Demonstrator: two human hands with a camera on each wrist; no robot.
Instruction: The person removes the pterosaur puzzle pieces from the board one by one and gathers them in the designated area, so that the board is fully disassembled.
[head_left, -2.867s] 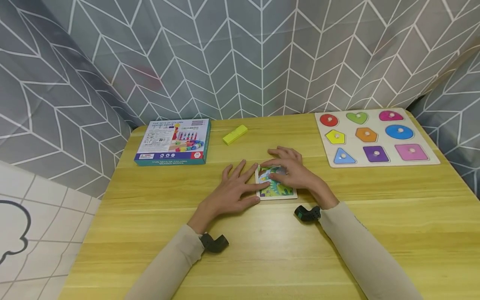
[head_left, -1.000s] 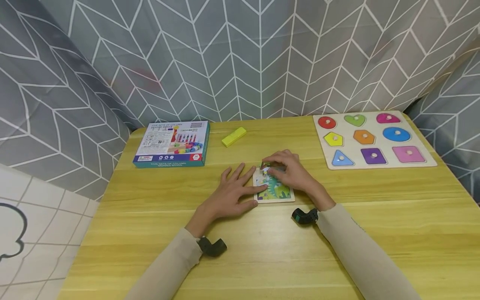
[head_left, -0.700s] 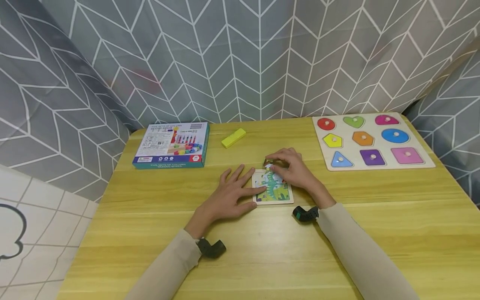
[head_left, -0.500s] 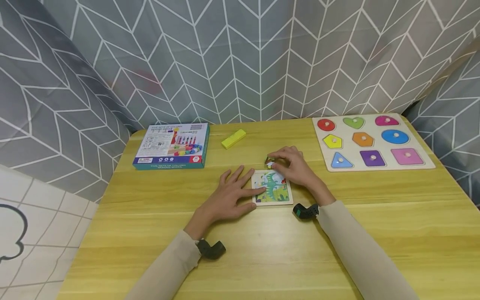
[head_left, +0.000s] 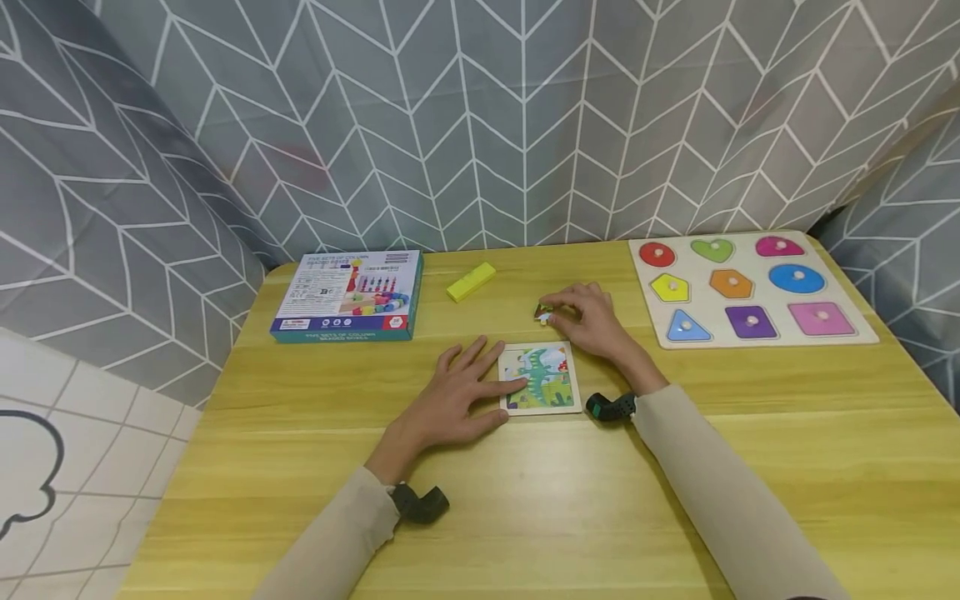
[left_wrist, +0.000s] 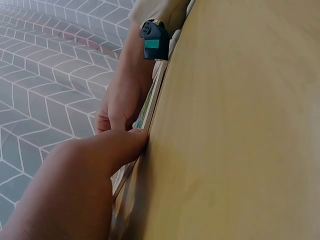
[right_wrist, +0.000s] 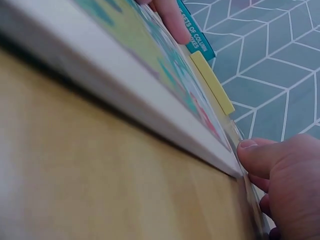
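- At table centre, your left hand (head_left: 457, 398) lies flat with fingers spread, fingertips on the left edge of the puzzle (head_left: 542, 379). Reads as a hold-down so the tray doesn't slide while the other hand works.
- Left wrist view agrees: your thumb (left_wrist: 125, 145) butts against the puzzle's edge (left_wrist: 150, 107), nothing curled round it. Relaxed, pressing, not gripping.
- Your right hand (head_left: 588, 317) sits just beyond the puzzle's far edge, fingers curled, pinching a small piece (head_left: 543, 313) between thumb and fingertips.
- The piece is off the tray and close to the table (head_left: 750, 433); can't tell whether it touches the wood. It looks lifted out so it clears the frame.
- Right wrist view shows the tray's raised white rim (right_wrist: 125, 95) right next to your thumb (right_wrist: 260, 155). The piece itself is hidden there.
- The puzzle lies flat, picture side up, between both hands. Can't make out the empty slot from the head view.
- Off to the sides, well apart from your hands: box (head_left: 347, 296) at far left, yellow block (head_left: 470, 282) behind the puzzle, shape board (head_left: 750, 287) at far right with all its pegged shapes seated.
- Both sleeves rest low on the table, which would steady the wrists for fine pinch work.
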